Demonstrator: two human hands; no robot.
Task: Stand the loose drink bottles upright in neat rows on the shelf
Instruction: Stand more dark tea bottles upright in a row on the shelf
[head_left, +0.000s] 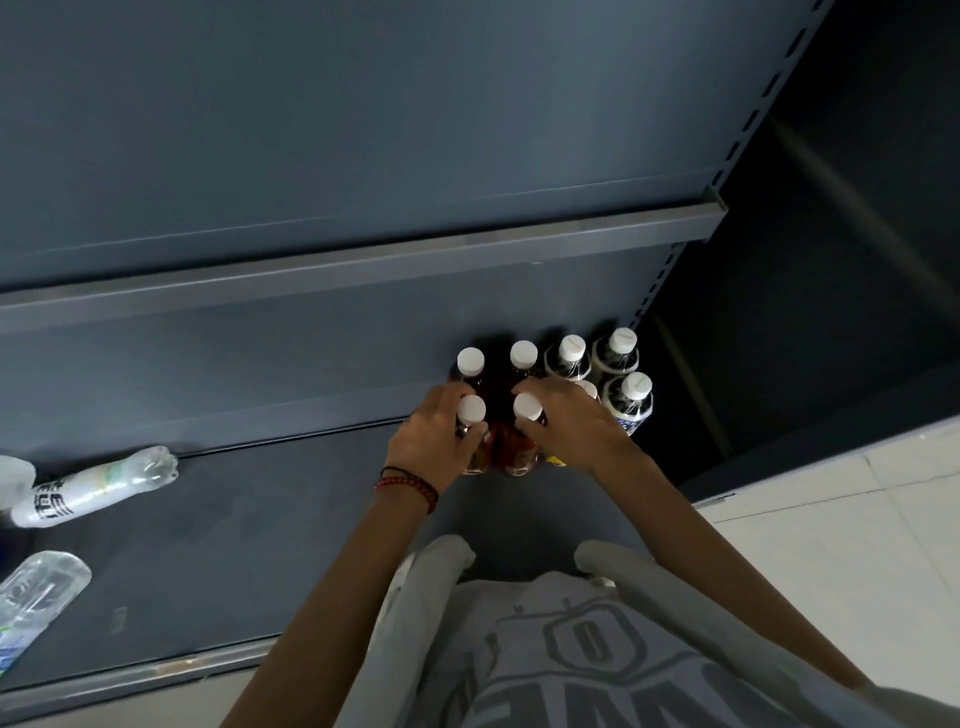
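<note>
Several white-capped bottles stand upright in rows at the right end of the dark shelf (260, 545). My left hand (434, 441) grips the neck of a front brown drink bottle (471, 409). My right hand (571, 423) grips the brown bottle beside it (527, 406). Behind them stand two more brown bottles (470, 361) and clear bottles (571, 349). Another clear bottle (635, 387) stands at the far right. Two loose clear bottles lie on their sides at the left: one with black lettering (93, 486), one at the front edge (36, 597).
An upper shelf edge (363, 262) overhangs the back of the shelf. The shelf's upright post (675, 260) with slots bounds the right end. White floor tiles (831, 519) lie to the right. A grey printed shirt (571, 649) fills the bottom of the view.
</note>
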